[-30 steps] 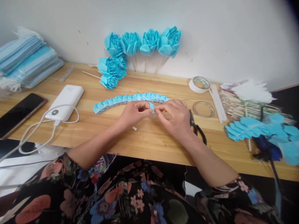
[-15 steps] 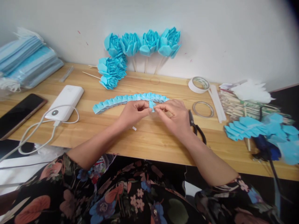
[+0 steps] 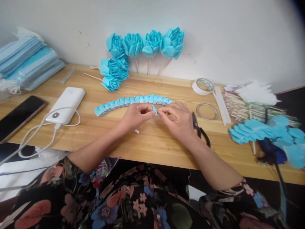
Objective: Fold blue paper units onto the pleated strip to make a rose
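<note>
Between my two hands is a small folded blue petal piece, pinched at the fingertips. My left hand is closed on its left side, thumb and forefinger together. On its right side, my right hand pinches the lower corner. Just beyond my hands, a curved row of overlapping folded blue petals lies on the table, its right end partly hidden by my right hand. Black-handled scissors lie beside my right wrist. A tiny white scrap rests below my left hand.
Blue paper-like roses on sticks lean against the wall. Tape rolls and white strips lie right, near bundled sticks and a pleated blue strip. Face masks, a phone and a cabled power bank sit left.
The blue piece between my fingertips is folded down further and looks smaller and more slanted. Both hands stay in nearly the same place.
</note>
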Demonstrator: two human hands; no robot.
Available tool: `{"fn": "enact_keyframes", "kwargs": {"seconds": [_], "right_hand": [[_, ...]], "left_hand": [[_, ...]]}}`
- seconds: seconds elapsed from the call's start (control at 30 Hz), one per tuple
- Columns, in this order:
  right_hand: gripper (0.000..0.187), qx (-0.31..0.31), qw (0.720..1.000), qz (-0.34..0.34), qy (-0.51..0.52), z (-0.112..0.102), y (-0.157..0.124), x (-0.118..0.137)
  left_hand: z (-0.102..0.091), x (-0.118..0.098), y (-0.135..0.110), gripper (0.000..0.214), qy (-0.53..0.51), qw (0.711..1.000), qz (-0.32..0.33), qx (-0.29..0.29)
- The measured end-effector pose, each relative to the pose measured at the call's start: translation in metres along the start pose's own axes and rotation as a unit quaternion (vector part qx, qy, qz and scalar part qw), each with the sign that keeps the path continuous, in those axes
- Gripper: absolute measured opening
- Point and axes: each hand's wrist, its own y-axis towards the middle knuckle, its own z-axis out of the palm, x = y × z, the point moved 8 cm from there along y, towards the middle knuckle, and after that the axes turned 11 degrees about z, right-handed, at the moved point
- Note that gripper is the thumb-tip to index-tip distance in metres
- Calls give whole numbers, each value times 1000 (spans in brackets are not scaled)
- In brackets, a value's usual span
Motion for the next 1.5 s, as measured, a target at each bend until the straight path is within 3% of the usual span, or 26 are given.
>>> {"fn": "enact_keyframes", "kwargs": {"seconds": [0.5,1.0,1.5], "right_hand": [[11,48,990,103,82,5,3,-16],[15,-24,996,-44,-76,-1,-3,6],[22,-29,987,-77,-139,2,-5,16]], "left_hand": [[0,-1,0,24,13,1000,16,10],[3,-14,-2,18,89,993,71,8],[3,-12,-3,17,153,983,98,-6]]}}
